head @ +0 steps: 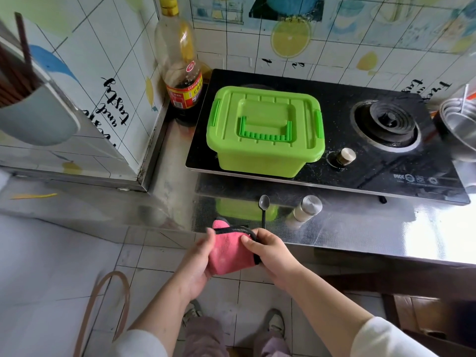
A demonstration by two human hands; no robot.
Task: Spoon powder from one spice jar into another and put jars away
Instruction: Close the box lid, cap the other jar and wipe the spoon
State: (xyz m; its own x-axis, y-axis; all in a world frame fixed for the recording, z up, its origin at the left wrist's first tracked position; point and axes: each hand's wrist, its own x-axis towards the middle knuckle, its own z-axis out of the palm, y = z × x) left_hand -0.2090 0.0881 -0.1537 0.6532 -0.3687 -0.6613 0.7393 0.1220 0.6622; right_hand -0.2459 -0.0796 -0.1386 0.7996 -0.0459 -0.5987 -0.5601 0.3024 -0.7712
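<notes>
A small glass spice jar (305,211) with a metal cap stands on the steel counter (360,228) in front of the stove. Left of it lies a black spoon (264,210), bowl pointing away from me. A green plastic box (265,130) with a closed lid and handle sits on the stove's left side. Both hands hold a folded pink cloth (229,253) at the counter's front edge: my left hand (198,266) grips its left side, and my right hand (268,253) grips its right side. Only one jar is in view.
A black glass gas stove (360,155) has a burner (386,122) and a knob (346,154) at the right. A soy sauce bottle (181,73) stands in the corner. Metal bowls (461,124) sit at the far right. A chopstick holder (36,114) hangs on the left wall.
</notes>
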